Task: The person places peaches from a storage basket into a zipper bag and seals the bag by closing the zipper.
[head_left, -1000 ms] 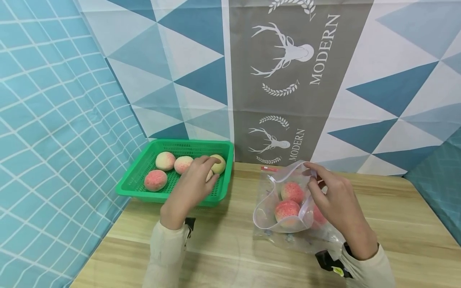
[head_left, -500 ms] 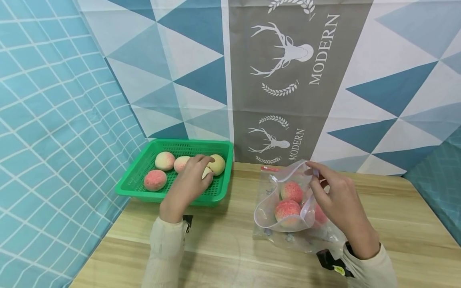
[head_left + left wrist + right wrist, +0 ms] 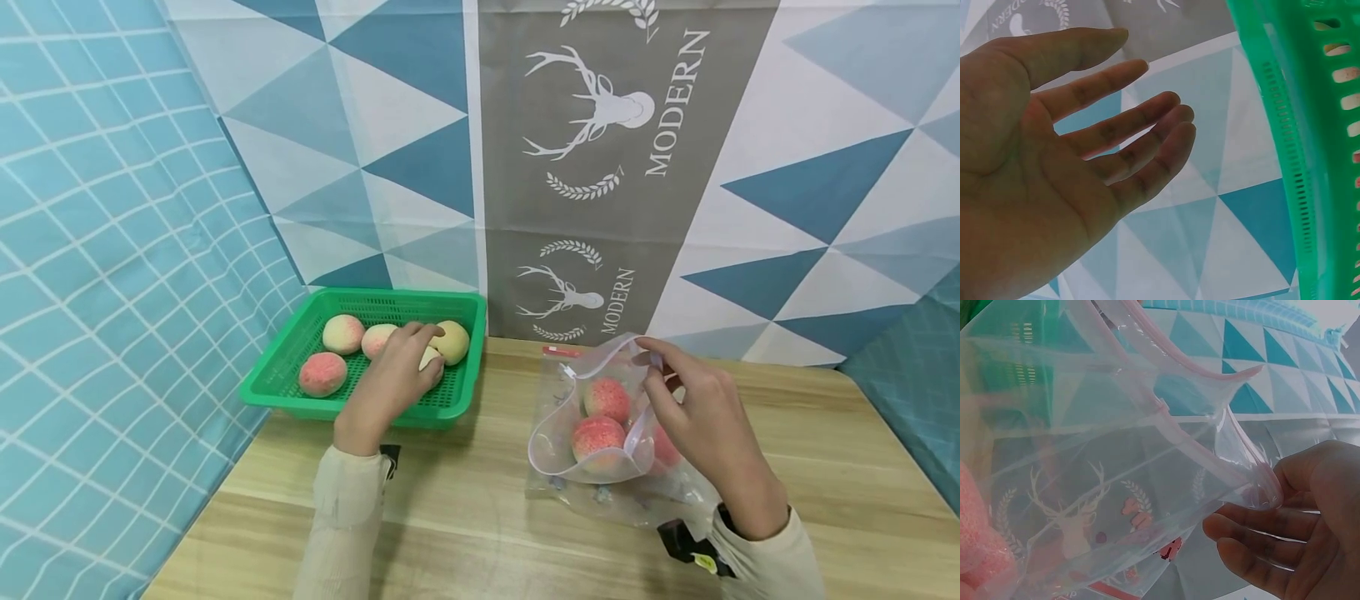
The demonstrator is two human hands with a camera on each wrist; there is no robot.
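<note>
My left hand (image 3: 395,367) reaches into the green plastic basket (image 3: 251,385), thumb and fingers round a pale peach (image 3: 430,358) that they partly hide. The left wrist view shows my left hand (image 3: 1085,144) with loosely bent fingers beside the basket rim (image 3: 1279,125), and no peach between them. A yellowish peach (image 3: 452,342) sits just right of the fingertips. My right hand (image 3: 705,408) pinches the open mouth of a clear zip bag (image 3: 551,454) between thumb and fingers. Red-pink peaches (image 3: 597,439) lie inside the bag. In the right wrist view, the thumb and index finger grip the bag's edge (image 3: 1263,487).
Two pink-white peaches (image 3: 343,334) and a pink peach (image 3: 323,374) also lie in the basket. Basket and bag rest on a wooden table (image 3: 457,533). Behind stands a patterned cloth backdrop (image 3: 555,208); a blue grid cloth (image 3: 112,275) hangs at the left.
My left hand has shifted slightly left, with the pale peach showing more between thumb and fingers. The right hand keeps the bag's mouth open with barely any movement.
</note>
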